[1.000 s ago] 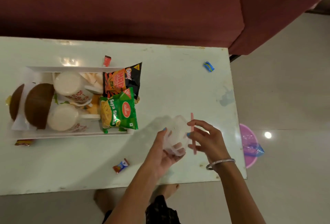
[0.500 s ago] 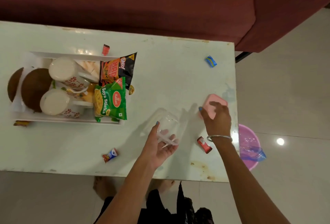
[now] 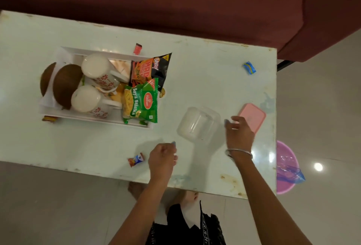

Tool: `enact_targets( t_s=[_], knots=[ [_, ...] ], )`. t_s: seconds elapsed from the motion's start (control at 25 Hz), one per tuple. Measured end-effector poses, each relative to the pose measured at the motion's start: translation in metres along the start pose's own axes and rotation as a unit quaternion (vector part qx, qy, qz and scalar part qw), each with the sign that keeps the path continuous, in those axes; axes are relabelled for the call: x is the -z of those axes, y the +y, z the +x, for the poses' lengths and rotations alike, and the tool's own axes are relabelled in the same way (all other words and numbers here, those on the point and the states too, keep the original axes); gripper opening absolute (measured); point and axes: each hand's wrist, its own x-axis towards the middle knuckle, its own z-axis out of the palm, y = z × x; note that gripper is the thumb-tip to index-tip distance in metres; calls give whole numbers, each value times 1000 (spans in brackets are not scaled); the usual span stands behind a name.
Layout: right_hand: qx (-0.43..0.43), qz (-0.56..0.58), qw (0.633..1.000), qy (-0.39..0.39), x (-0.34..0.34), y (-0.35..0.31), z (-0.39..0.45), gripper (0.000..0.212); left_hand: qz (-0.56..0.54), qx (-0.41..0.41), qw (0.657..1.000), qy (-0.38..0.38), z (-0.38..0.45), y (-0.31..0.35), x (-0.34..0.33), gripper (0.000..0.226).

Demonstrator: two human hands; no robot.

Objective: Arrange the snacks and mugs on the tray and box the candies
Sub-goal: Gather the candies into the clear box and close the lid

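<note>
Two hands hover low over the pale green glass tabletop (image 3: pixel 205 72) in the head view; between them sits the clear plastic rectangular box (image 3: pixel 198 124), open side up, its long axis running from near-left to far-right, neither hand touching it; just right of it the pink rectangular lid (image 3: pixel 255 114) lies flat, long axis tilted the same way; the right hand (image 3: pixel 239 133), silver bangle (image 3: pixel 238 152) at the wrist, reaches in from the near edge with fingers loosely bent and thumb toward the box, and whether it pinches anything I cannot tell; the left hand (image 3: pixel 162 158) is curled, fingertips tucked together near the table's front, seemingly holding nothing; a small red and blue wrapped candy (image 3: pixel 136 159) lies just left of that hand; a blue wrapped candy (image 3: pixel 249 67) lies well apart at the far right; a red wrapped candy (image 3: pixel 137 48) touches the far rim of the white rectangular tray (image 3: pixel 93 118); on the tray, two white floral mugs (image 3: pixel 97 72) stand side by side, the green Soya Sticks packet (image 3: pixel 141 102) and the black and orange Bingo packet (image 3: pixel 150 66) overhanging its right end, two brown coconut halves (image 3: pixel 65 84) at its left.
</note>
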Motion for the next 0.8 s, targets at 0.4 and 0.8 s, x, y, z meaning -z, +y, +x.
enact_targets(
  t_s=[0.4, 0.8],
  knots=[
    [-17, -142, 990, -7, -31, 58, -90, 30, 459, -290, 836, 85, 39, -53, 89, 35],
    [179, -168, 948, -204, -132, -24, -146, 19, 138, -212, 951, 179, 72, -9, 168, 25]
  ],
)
